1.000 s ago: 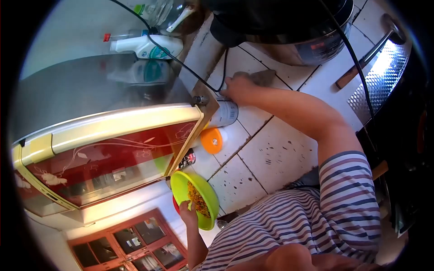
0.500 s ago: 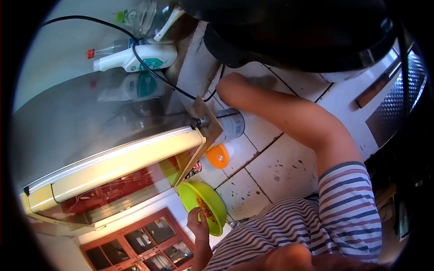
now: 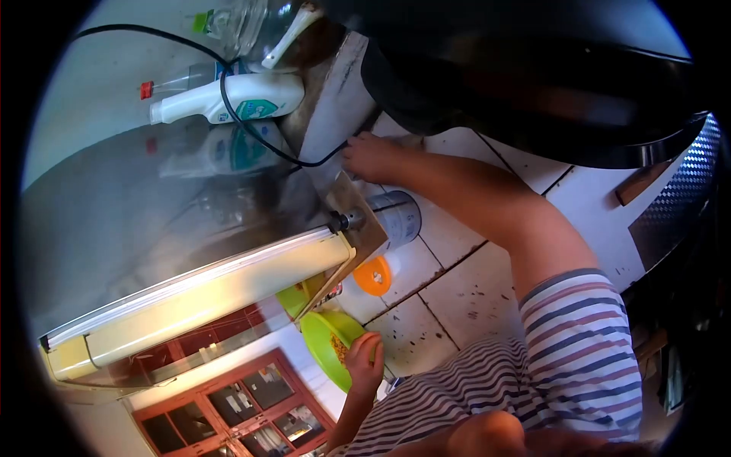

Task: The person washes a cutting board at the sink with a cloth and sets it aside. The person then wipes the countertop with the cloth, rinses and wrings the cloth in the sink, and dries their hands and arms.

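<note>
My right hand [image 3: 371,157] reaches over the tiled counter, with its fingers curled on the black cable [image 3: 244,122]. Its fingertips are small in view and partly hidden. My left hand [image 3: 365,358] is at the near rim of a lime-green bowl [image 3: 316,329]. That hand's fingers are bent together in a pinch, and I cannot make out what is between them. Small orange-yellow pieces [image 3: 338,348] lie inside the bowl. Close to my right wrist lies a clear-sided container [image 3: 397,218], and beside it an orange lid [image 3: 372,276].
A large glossy black object [image 3: 525,84] overhangs the counter. Against the wall stand a white bottle [image 3: 259,95] and clear bottles [image 3: 190,78]. A cream-edged appliance [image 3: 205,293] is at left, and a red-brown cabinet [image 3: 228,404] beyond it. A wooden-handled tool [image 3: 640,183] lies at right.
My right hand has moved left to the cable, whose bend has shifted. My left hand has moved from inside the bowl towards its near rim. The view has shifted slightly.
</note>
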Demonstrator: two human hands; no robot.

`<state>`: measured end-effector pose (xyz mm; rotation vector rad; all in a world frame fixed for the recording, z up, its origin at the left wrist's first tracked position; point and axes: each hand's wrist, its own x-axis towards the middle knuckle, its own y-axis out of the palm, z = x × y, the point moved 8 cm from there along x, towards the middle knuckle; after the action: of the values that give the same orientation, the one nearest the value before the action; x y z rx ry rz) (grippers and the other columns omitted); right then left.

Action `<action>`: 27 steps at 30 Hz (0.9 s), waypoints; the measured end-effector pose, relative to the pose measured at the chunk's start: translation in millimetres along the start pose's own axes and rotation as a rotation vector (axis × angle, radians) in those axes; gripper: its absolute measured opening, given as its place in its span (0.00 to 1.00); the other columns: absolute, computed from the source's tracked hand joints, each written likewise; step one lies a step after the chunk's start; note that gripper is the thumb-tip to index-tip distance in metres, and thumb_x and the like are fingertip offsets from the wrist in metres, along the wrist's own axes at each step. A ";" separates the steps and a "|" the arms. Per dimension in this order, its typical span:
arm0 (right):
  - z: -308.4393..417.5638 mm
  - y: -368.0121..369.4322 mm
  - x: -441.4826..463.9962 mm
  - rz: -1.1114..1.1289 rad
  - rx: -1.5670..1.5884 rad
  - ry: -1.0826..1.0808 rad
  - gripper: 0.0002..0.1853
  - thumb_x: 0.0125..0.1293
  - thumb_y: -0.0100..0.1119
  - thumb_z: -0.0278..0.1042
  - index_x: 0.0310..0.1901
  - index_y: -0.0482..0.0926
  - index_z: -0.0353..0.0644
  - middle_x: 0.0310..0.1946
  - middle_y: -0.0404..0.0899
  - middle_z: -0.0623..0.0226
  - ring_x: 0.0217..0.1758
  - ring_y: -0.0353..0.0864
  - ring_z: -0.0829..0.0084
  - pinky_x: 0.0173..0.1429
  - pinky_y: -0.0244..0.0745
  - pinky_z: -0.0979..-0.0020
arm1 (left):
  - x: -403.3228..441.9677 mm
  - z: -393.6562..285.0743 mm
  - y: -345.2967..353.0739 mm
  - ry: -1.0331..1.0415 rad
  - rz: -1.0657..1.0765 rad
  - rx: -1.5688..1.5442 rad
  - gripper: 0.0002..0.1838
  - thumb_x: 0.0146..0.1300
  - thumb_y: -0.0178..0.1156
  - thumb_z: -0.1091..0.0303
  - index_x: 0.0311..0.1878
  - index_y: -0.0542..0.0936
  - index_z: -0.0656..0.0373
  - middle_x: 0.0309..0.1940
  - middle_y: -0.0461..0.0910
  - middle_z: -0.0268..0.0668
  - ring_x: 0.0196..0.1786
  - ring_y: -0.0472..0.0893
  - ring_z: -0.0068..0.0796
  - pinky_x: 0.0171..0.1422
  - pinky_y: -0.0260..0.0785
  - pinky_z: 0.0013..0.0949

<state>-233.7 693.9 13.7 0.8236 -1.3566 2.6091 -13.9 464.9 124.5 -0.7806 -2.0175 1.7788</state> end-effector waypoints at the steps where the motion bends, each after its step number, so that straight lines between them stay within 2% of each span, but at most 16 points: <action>1: 2.6 4.9 1.8 0.002 0.009 -0.002 0.10 0.58 0.50 0.28 0.39 0.79 0.44 0.42 0.76 0.61 0.47 0.74 0.61 0.50 0.69 0.61 | 0.3 -0.7 2.4 -0.003 0.017 -0.031 0.07 0.52 0.59 0.78 0.36 0.78 0.64 0.38 0.79 0.43 0.40 0.79 0.39 0.46 0.72 0.34; 3: 3.6 17.1 11.2 0.102 -0.071 0.045 0.10 0.57 0.51 0.32 0.38 0.80 0.45 0.41 0.77 0.62 0.46 0.75 0.61 0.48 0.71 0.60 | -6.8 7.2 3.1 -0.004 0.026 -0.052 0.07 0.52 0.60 0.78 0.36 0.78 0.64 0.38 0.79 0.43 0.40 0.79 0.39 0.45 0.72 0.34; 4: 5.8 14.2 14.4 0.099 -0.070 0.047 0.10 0.57 0.51 0.32 0.38 0.80 0.45 0.41 0.77 0.62 0.46 0.75 0.61 0.48 0.71 0.60 | -14.8 19.5 10.4 0.009 0.061 0.036 0.08 0.52 0.60 0.78 0.37 0.78 0.64 0.38 0.79 0.43 0.40 0.79 0.39 0.45 0.72 0.34; 6: 2.9 25.9 9.8 0.384 0.147 0.138 0.09 0.55 0.54 0.35 0.35 0.81 0.44 0.39 0.79 0.62 0.45 0.77 0.59 0.46 0.73 0.60 | -29.0 37.9 20.2 0.033 0.103 0.124 0.08 0.52 0.60 0.77 0.37 0.78 0.64 0.39 0.79 0.43 0.40 0.79 0.39 0.45 0.72 0.33; 9: 2.0 13.0 -0.8 0.485 0.170 0.171 0.09 0.51 0.58 0.35 0.33 0.82 0.44 0.37 0.81 0.61 0.43 0.79 0.58 0.44 0.75 0.60 | -36.1 45.0 22.4 -0.022 0.062 0.017 0.07 0.52 0.59 0.77 0.37 0.78 0.64 0.39 0.79 0.43 0.41 0.80 0.39 0.46 0.72 0.33; 10: -0.7 -1.9 -1.4 0.478 0.170 0.173 0.09 0.51 0.58 0.35 0.33 0.82 0.44 0.37 0.81 0.61 0.43 0.79 0.58 0.44 0.75 0.60 | -31.8 32.2 21.1 0.021 0.077 0.102 0.08 0.52 0.59 0.76 0.37 0.78 0.63 0.39 0.79 0.43 0.41 0.80 0.38 0.46 0.72 0.33; 12: -19.0 -21.2 -11.3 0.526 0.150 0.316 0.09 0.50 0.60 0.31 0.34 0.82 0.43 0.38 0.81 0.61 0.43 0.79 0.58 0.46 0.76 0.62 | -31.3 25.6 22.8 0.065 0.100 0.191 0.08 0.53 0.59 0.76 0.37 0.78 0.63 0.39 0.79 0.42 0.42 0.80 0.38 0.46 0.72 0.33; 13: -26.6 -10.1 -13.6 0.526 0.154 0.319 0.09 0.50 0.60 0.31 0.34 0.82 0.43 0.38 0.81 0.61 0.43 0.79 0.58 0.46 0.76 0.62 | -34.4 29.5 27.2 0.051 0.138 0.196 0.08 0.53 0.60 0.76 0.38 0.78 0.63 0.39 0.79 0.42 0.42 0.80 0.38 0.46 0.72 0.33; 15: -47.0 -5.0 -6.6 0.186 0.077 0.371 0.09 0.49 0.60 0.28 0.35 0.82 0.42 0.38 0.81 0.62 0.41 0.80 0.58 0.46 0.76 0.62 | -42.1 39.0 34.8 0.034 0.173 0.207 0.08 0.52 0.60 0.75 0.38 0.78 0.62 0.39 0.79 0.42 0.41 0.80 0.39 0.46 0.72 0.33; 19: -42.7 2.0 -9.8 0.212 0.105 0.412 0.07 0.51 0.58 0.27 0.32 0.82 0.42 0.36 0.81 0.63 0.44 0.78 0.60 0.47 0.76 0.61 | -43.0 41.4 44.5 0.043 0.209 0.189 0.08 0.53 0.60 0.75 0.38 0.78 0.63 0.39 0.79 0.42 0.41 0.79 0.39 0.47 0.72 0.33; 21: -24.5 -11.4 -8.6 0.034 0.061 0.252 0.06 0.51 0.57 0.30 0.30 0.83 0.46 0.33 0.80 0.64 0.45 0.76 0.62 0.42 0.75 0.60 | -31.1 24.5 43.7 0.075 0.212 0.168 0.08 0.53 0.60 0.75 0.38 0.78 0.63 0.39 0.79 0.42 0.41 0.79 0.39 0.46 0.71 0.33; 23: -14.7 0.9 -0.7 0.026 0.037 0.178 0.06 0.51 0.57 0.31 0.30 0.83 0.48 0.34 0.80 0.64 0.45 0.75 0.63 0.41 0.74 0.61 | -6.7 -8.4 23.3 -0.064 0.146 -0.121 0.08 0.54 0.60 0.75 0.39 0.78 0.63 0.40 0.79 0.42 0.41 0.79 0.39 0.46 0.71 0.33; 24: -6.3 8.7 4.7 0.021 0.018 0.103 0.06 0.51 0.56 0.32 0.30 0.83 0.50 0.34 0.80 0.65 0.46 0.73 0.64 0.40 0.72 0.61 | -11.5 -1.7 29.7 -0.063 0.143 -0.121 0.08 0.54 0.60 0.75 0.39 0.78 0.63 0.40 0.79 0.42 0.41 0.79 0.39 0.46 0.71 0.33; 25: 0.5 16.0 8.6 0.119 -0.041 0.097 0.06 0.49 0.57 0.33 0.29 0.83 0.52 0.35 0.80 0.66 0.43 0.73 0.64 0.41 0.68 0.61 | -14.4 1.6 35.0 -0.022 0.132 -0.045 0.08 0.54 0.60 0.75 0.39 0.78 0.63 0.40 0.79 0.42 0.41 0.79 0.39 0.46 0.71 0.33; 27: 9.5 20.1 14.2 0.187 -0.047 0.058 0.06 0.49 0.58 0.34 0.29 0.83 0.52 0.35 0.80 0.66 0.45 0.73 0.63 0.43 0.68 0.61 | -21.4 6.9 33.1 0.019 0.130 0.041 0.08 0.54 0.61 0.75 0.39 0.78 0.63 0.40 0.79 0.42 0.41 0.79 0.39 0.46 0.71 0.33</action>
<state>-248.1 672.0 10.4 0.6379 -1.5420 2.7011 4.8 448.6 93.1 -0.9312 -1.9520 1.8689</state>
